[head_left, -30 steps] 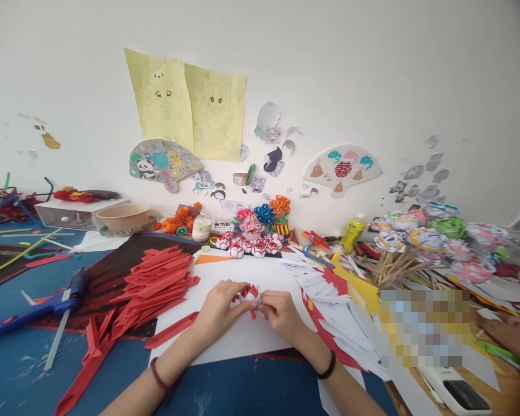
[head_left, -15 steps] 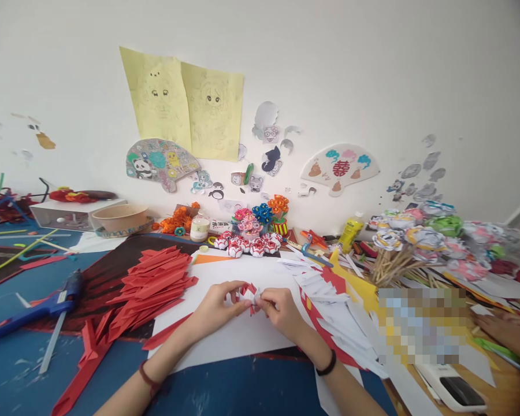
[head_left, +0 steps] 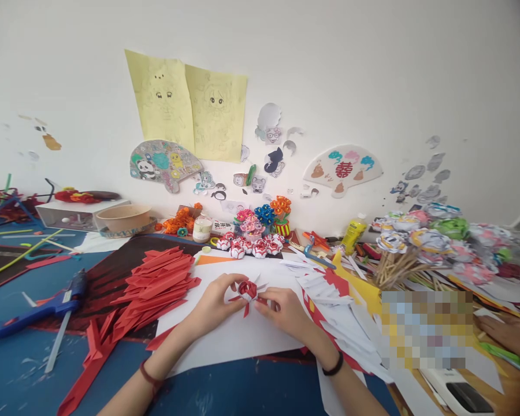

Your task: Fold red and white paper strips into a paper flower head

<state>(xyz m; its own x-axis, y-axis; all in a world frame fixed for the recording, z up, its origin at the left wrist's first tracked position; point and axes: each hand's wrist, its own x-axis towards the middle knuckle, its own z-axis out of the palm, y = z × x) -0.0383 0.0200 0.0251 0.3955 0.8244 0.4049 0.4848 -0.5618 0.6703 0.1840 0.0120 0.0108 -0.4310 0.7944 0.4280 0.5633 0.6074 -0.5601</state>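
The hands (head_left: 215, 300) pinch a red-and-white paper flower (head_left: 248, 290) above a white sheet (head_left: 231, 344), near piled red strips (head_left: 158, 283).

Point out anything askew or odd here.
The yellow drawings hang askew on the wall, their top edge sloping down rightward. At right, a pixelated patch looks odd, hiding whatever is behind it. The held flower shows no clear damage.

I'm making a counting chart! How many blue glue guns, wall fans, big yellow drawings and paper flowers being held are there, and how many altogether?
Held paper flower: 1
Blue glue gun: 1
Wall fans: 2
Big yellow drawings: 2
Total: 6
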